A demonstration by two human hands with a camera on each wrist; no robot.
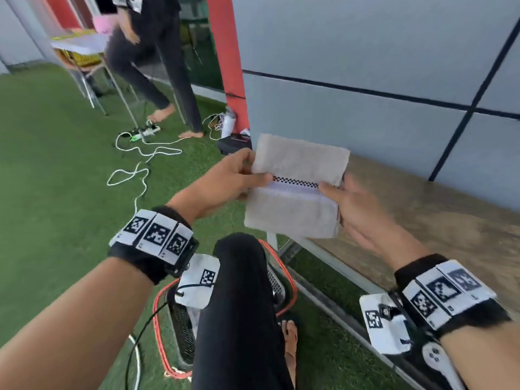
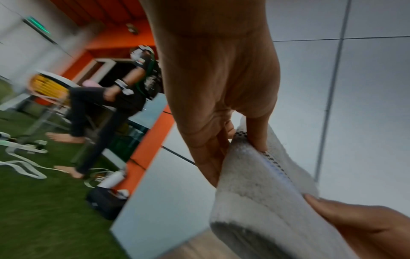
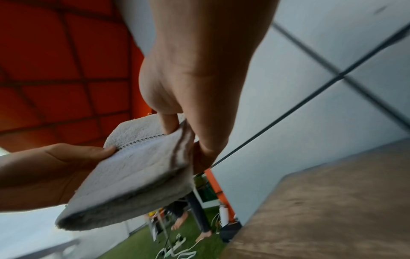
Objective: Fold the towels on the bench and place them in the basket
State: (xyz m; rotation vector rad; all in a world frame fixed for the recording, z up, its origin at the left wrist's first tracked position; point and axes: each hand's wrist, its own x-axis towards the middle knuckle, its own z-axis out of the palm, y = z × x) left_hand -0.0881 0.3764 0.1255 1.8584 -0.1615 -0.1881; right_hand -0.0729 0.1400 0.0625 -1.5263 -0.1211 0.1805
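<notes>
Pinching folded towel (image 1: 295,190) btwn hands (midair)

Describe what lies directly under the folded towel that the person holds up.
Under the towel, held by the left hand and right hand, are a knee, the basket rim and green turf. The knee covers the basket's inside.

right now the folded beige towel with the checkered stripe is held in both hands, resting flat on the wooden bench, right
Not quite. The left hand and right hand do hold the folded beige towel with the checkered stripe, but the head view shows it lifted in the air, off the wooden bench.
</notes>
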